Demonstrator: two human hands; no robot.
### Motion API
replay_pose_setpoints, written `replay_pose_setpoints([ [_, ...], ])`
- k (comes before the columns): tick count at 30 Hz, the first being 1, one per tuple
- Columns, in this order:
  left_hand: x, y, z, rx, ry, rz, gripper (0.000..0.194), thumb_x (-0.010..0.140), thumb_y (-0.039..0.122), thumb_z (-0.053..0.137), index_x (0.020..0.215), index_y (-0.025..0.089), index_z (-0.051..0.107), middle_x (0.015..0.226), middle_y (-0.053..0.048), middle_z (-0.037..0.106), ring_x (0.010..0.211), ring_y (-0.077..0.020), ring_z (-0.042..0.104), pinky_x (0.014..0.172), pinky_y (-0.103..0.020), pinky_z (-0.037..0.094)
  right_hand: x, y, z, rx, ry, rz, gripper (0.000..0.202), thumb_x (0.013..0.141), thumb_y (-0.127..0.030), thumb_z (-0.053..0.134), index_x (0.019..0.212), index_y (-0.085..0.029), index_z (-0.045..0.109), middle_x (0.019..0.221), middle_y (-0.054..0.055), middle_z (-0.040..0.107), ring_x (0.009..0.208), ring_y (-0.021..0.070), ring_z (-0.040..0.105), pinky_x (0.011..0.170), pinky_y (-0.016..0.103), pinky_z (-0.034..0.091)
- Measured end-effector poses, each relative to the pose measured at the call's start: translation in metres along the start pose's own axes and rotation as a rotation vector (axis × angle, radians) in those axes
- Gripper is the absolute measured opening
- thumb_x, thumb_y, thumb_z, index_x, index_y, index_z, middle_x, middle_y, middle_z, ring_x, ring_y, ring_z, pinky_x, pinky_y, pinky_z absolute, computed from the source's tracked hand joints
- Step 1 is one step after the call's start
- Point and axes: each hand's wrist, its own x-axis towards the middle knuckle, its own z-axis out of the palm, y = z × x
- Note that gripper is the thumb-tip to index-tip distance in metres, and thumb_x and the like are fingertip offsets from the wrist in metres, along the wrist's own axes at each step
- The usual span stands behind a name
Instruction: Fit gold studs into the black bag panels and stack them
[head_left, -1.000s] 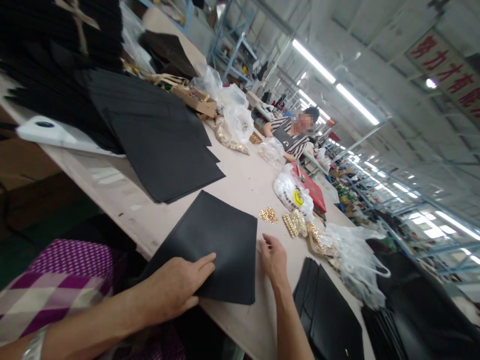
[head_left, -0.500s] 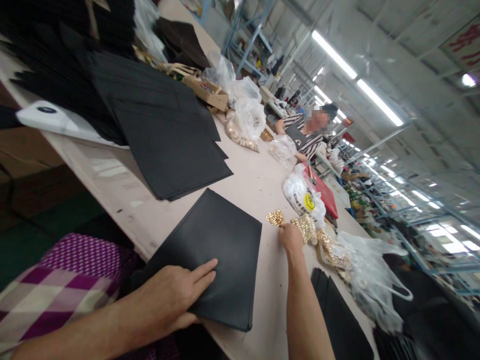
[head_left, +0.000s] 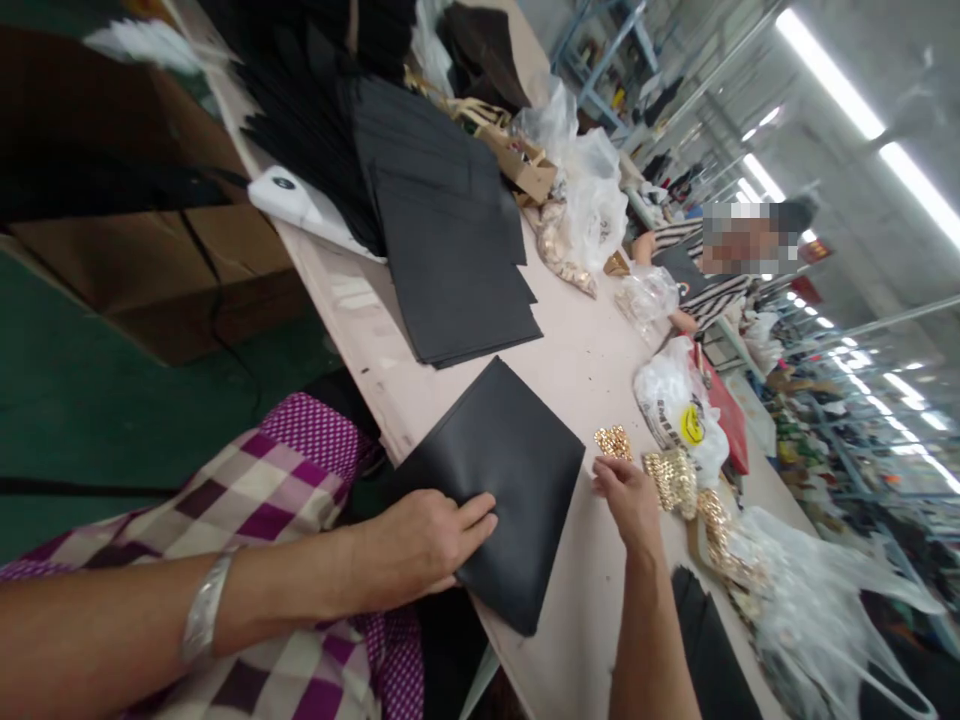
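Note:
A black leather-like panel [head_left: 517,480] lies near the table's front edge, one corner pointing away from me. My left hand [head_left: 442,535] holds it at the near edge, with two fingers stretched over its top face and the thumb low at the edge. Just right of the panel, my right hand [head_left: 626,495] is raised over the table with thumb and fingertips pinched together. Whatever is between those fingertips is too small to make out. Close beyond them lies a small heap of shiny gold metal pieces [head_left: 615,441]. A bundle of pale gold pieces [head_left: 670,482] sits to its right.
Stacked black panels [head_left: 457,260] and a white device [head_left: 311,210] lie on the left. Clear plastic bags [head_left: 596,200] and a printed white bag [head_left: 682,400] line the far side. More black pieces [head_left: 709,640] lie at right. Across the table is a person [head_left: 697,270].
My right hand has drawn back from the gold heap towards the black panel, fingertips together. My left hand stays on the panel. The view has swung left, showing more floor and cardboard boxes.

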Motion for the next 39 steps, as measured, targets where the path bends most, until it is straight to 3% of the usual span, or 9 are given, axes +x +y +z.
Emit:
replay_pose_setpoints([
  [5,-0.003,-0.001,-0.001,0.012,0.006,0.028,0.056,0.081,0.033,0.075,0.129,0.012,0.054,0.132,-0.014,0.061,0.078,-0.0204,0.067,0.063,-0.033,0.049,-0.073,-0.046,0.045,0.342,-0.352,-0.007,0.031,0.081,-0.045,0.068,0.091,-0.015,0.071,0.068,0.002,0.067,0.059,0.0155,0.061,0.058,0.028,0.052],
  [9,-0.003,-0.001,0.001,0.002,0.022,0.022,0.055,0.079,0.032,0.075,0.127,0.014,0.054,0.122,-0.014,0.063,0.080,-0.0215,0.066,0.064,-0.032,0.048,-0.093,-0.067,0.060,0.222,-0.439,-0.024,0.023,0.085,-0.039,0.064,0.088,-0.018,0.071,0.067,0.001,0.066,0.060,0.0145,0.058,0.054,0.024,0.048],
  [17,-0.006,-0.004,0.008,-0.019,0.102,0.071,0.060,0.077,0.030,0.076,0.128,0.010,0.051,0.116,-0.010,0.063,0.083,-0.0225,0.064,0.063,-0.037,0.051,-0.085,-0.082,0.060,0.017,-0.457,-0.093,0.018,0.084,-0.033,0.060,0.081,-0.020,0.073,0.069,0.001,0.068,0.059,0.0148,0.059,0.055,0.025,0.048],
  [25,-0.008,-0.004,0.002,-0.040,0.119,0.072,0.039,0.084,0.018,0.062,0.122,0.012,0.055,0.107,-0.010,0.065,0.070,-0.0195,0.062,0.058,-0.036,0.046,-0.069,-0.085,0.062,0.010,-0.560,0.098,0.014,0.077,-0.030,0.063,0.074,-0.017,0.067,0.056,-0.001,0.062,0.049,0.0123,0.057,0.049,0.023,0.047],
  [31,-0.007,-0.005,0.002,-0.060,0.076,0.081,0.031,0.087,0.016,0.055,0.118,0.013,0.057,0.110,-0.011,0.064,0.074,-0.0204,0.062,0.059,-0.036,0.046,-0.056,-0.091,0.063,0.013,-0.657,0.216,0.008,0.071,-0.024,0.067,0.068,-0.018,0.063,0.049,-0.002,0.059,0.045,0.0119,0.056,0.042,0.020,0.045],
  [36,-0.006,-0.005,0.000,-0.105,0.047,0.102,0.028,0.087,0.017,0.058,0.115,0.014,0.059,0.116,-0.012,0.064,0.084,-0.0225,0.064,0.064,-0.036,0.050,-0.052,-0.102,0.064,0.016,-0.624,0.305,0.017,0.065,-0.022,0.076,0.062,-0.019,0.059,0.044,-0.003,0.057,0.040,0.0118,0.053,0.039,0.021,0.043],
  [39,-0.009,-0.007,0.004,-0.143,0.086,0.088,0.023,0.086,0.012,0.058,0.108,0.017,0.062,0.122,-0.010,0.064,0.081,-0.0200,0.066,0.069,-0.034,0.051,-0.055,-0.098,0.056,0.013,-0.546,0.246,0.022,0.063,-0.029,0.081,0.065,-0.019,0.062,0.049,-0.003,0.059,0.047,0.0142,0.057,0.045,0.023,0.045],
])
